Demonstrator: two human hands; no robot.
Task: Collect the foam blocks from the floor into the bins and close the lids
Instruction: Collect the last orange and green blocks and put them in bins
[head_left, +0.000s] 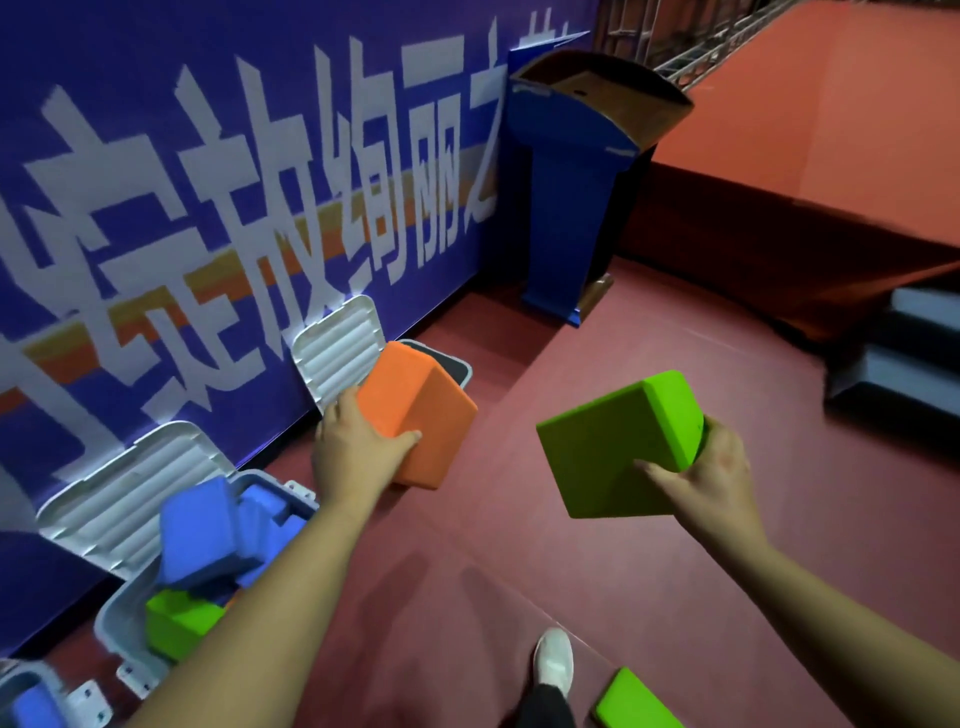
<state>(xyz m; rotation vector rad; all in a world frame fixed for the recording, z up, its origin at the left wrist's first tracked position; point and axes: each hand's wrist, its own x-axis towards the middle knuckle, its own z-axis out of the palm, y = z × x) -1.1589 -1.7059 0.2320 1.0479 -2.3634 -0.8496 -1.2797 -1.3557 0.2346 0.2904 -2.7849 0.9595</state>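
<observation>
A person holds 1 foam block in each hand above a red floor (675, 597).
The left hand (358, 447) grips a smooth orange block (421, 415) at the rim of the far bin (465, 371), whose ribbed white lid (337, 353) stands open. The right hand (711, 478) grips a bright green block (618, 447). The near bin (111, 623) holds blue blocks (197, 525). A second green block (634, 701) lies on the floor.

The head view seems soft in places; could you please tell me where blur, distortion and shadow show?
Head view: the banner lettering is smeared and bowed by the wide lens; the lectern leans; the held orange block and green block are fairly crisp; soft arm shadows fall on the floor.
</observation>
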